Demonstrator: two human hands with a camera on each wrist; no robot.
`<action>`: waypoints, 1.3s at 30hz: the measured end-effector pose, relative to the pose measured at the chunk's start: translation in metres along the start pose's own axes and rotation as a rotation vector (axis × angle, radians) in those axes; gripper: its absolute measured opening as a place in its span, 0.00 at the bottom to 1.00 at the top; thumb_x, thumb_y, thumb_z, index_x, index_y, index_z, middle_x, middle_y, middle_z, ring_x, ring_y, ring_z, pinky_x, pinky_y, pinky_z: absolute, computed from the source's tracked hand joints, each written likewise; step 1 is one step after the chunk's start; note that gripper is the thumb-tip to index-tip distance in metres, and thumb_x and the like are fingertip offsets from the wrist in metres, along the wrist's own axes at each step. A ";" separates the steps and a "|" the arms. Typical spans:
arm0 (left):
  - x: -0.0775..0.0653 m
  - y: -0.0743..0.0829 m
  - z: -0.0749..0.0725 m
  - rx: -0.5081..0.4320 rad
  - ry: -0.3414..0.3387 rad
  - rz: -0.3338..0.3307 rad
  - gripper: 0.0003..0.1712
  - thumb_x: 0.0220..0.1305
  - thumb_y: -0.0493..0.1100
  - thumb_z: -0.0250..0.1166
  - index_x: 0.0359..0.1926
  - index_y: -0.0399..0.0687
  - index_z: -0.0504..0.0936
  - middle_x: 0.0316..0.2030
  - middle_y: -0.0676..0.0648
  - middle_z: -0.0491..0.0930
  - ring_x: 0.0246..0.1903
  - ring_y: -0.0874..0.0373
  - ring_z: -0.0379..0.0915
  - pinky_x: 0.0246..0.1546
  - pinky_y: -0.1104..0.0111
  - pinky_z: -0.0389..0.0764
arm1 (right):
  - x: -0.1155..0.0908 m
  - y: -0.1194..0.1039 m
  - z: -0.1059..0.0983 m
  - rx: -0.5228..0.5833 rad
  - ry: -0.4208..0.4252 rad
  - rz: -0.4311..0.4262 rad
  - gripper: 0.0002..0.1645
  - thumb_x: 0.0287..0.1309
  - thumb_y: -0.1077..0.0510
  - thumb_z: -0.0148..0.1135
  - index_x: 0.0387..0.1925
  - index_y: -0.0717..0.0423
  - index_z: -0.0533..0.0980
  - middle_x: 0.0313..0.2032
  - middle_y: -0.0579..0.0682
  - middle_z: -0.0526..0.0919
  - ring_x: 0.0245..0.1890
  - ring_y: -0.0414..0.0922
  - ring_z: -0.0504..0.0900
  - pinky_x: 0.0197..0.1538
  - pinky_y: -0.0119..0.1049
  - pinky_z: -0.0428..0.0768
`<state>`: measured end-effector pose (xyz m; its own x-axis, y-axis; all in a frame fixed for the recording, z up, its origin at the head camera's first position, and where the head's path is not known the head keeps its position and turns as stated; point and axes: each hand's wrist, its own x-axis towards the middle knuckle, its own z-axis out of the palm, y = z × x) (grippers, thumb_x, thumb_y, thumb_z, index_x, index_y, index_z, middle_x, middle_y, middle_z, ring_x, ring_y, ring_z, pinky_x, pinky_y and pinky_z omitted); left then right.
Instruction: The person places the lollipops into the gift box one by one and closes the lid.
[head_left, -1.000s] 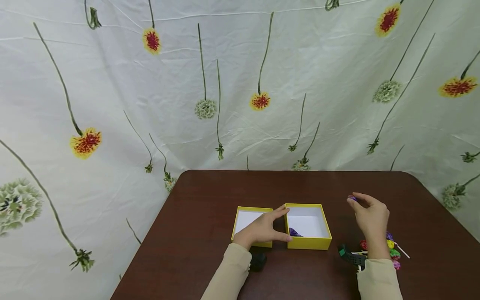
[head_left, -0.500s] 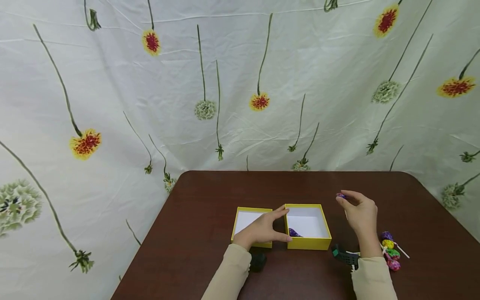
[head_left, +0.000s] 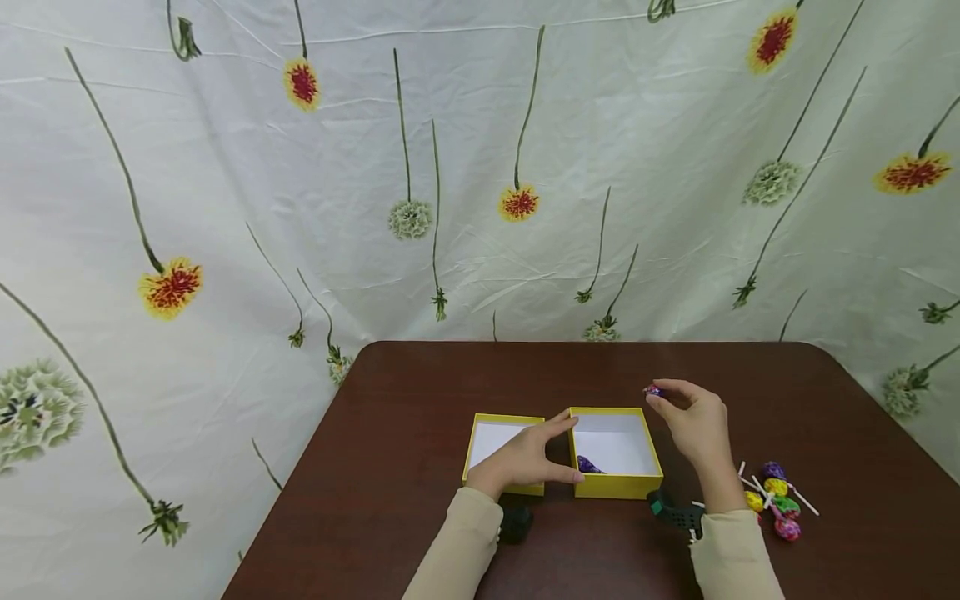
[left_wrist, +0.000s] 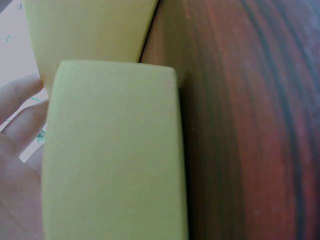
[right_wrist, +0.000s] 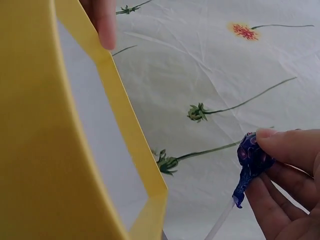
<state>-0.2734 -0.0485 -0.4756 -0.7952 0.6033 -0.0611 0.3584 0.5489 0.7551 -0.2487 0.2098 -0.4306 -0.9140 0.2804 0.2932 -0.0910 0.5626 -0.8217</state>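
Observation:
A yellow box with a white inside stands uncovered on the table, and a purple-wrapped lollipop lies in its near left corner. My left hand touches the box's left side, thumb at the front corner and fingers stretched to the far part of the rim. Just beyond the box's right rim, my right hand pinches another lollipop by its dark blue and pink wrapped head. Its white stick points downward in the right wrist view.
A second, shallower yellow box part, white inside, sits under my left wrist. Several wrapped lollipops in yellow, green, pink and purple lie right of my right forearm on the dark brown table. A flower-printed cloth hangs behind.
My right hand has moved left with the lollipop, from above the loose lollipops to the box's right rim. More of the pile shows now. The left hand stays in place.

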 end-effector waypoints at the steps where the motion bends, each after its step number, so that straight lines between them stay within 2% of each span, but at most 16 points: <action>1: 0.000 0.000 0.000 0.005 0.000 0.000 0.51 0.57 0.60 0.73 0.78 0.65 0.58 0.79 0.61 0.49 0.77 0.51 0.50 0.72 0.48 0.64 | 0.000 -0.001 0.002 -0.001 -0.011 -0.008 0.19 0.64 0.60 0.66 0.55 0.63 0.81 0.51 0.64 0.85 0.49 0.58 0.86 0.42 0.28 0.85; 3: 0.000 0.000 0.000 0.007 0.000 -0.002 0.52 0.57 0.60 0.73 0.78 0.64 0.58 0.79 0.60 0.49 0.77 0.51 0.50 0.72 0.48 0.64 | 0.000 -0.003 0.005 0.002 -0.029 -0.021 0.18 0.64 0.62 0.66 0.54 0.63 0.81 0.50 0.64 0.85 0.48 0.58 0.86 0.45 0.35 0.87; 5: 0.000 0.000 0.000 0.005 -0.001 -0.004 0.52 0.57 0.60 0.73 0.78 0.63 0.58 0.79 0.60 0.49 0.77 0.51 0.50 0.72 0.48 0.64 | 0.000 -0.005 0.008 0.009 -0.042 -0.033 0.17 0.63 0.63 0.66 0.53 0.64 0.81 0.49 0.64 0.86 0.48 0.58 0.87 0.46 0.38 0.86; 13: 0.000 0.002 -0.001 0.014 0.001 -0.008 0.52 0.57 0.61 0.73 0.78 0.61 0.59 0.79 0.58 0.50 0.77 0.50 0.52 0.72 0.48 0.65 | -0.002 -0.008 0.019 0.001 -0.115 -0.112 0.13 0.63 0.65 0.66 0.49 0.63 0.83 0.46 0.62 0.87 0.45 0.56 0.87 0.45 0.41 0.87; 16: 0.000 0.002 -0.001 0.015 -0.001 -0.013 0.52 0.57 0.62 0.72 0.78 0.60 0.59 0.79 0.57 0.50 0.77 0.49 0.52 0.71 0.48 0.65 | -0.003 -0.009 0.022 -0.007 -0.159 -0.134 0.14 0.63 0.64 0.66 0.49 0.63 0.83 0.46 0.61 0.87 0.44 0.56 0.87 0.43 0.39 0.87; 21: 0.000 0.001 -0.001 0.018 -0.006 -0.011 0.52 0.58 0.62 0.72 0.78 0.60 0.58 0.79 0.57 0.49 0.77 0.49 0.52 0.71 0.47 0.65 | -0.004 -0.009 0.027 -0.003 -0.213 -0.133 0.13 0.62 0.63 0.67 0.48 0.61 0.84 0.45 0.60 0.87 0.43 0.54 0.86 0.40 0.34 0.85; 27: 0.001 0.002 -0.001 0.019 -0.010 -0.006 0.52 0.58 0.62 0.72 0.78 0.60 0.58 0.79 0.57 0.49 0.77 0.50 0.52 0.71 0.48 0.65 | -0.005 -0.007 0.034 0.013 -0.257 -0.137 0.11 0.61 0.65 0.68 0.45 0.61 0.84 0.45 0.60 0.88 0.46 0.57 0.87 0.46 0.45 0.87; 39: 0.001 0.001 -0.001 0.021 -0.006 -0.009 0.51 0.58 0.63 0.72 0.78 0.63 0.58 0.79 0.58 0.49 0.76 0.50 0.53 0.71 0.48 0.66 | -0.009 -0.002 0.052 0.013 -0.377 -0.135 0.09 0.61 0.67 0.67 0.43 0.61 0.86 0.44 0.58 0.88 0.44 0.54 0.87 0.47 0.48 0.87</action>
<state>-0.2748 -0.0478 -0.4743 -0.7954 0.6018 -0.0719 0.3617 0.5665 0.7404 -0.2605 0.1661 -0.4570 -0.9742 -0.1022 0.2011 -0.2233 0.5644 -0.7947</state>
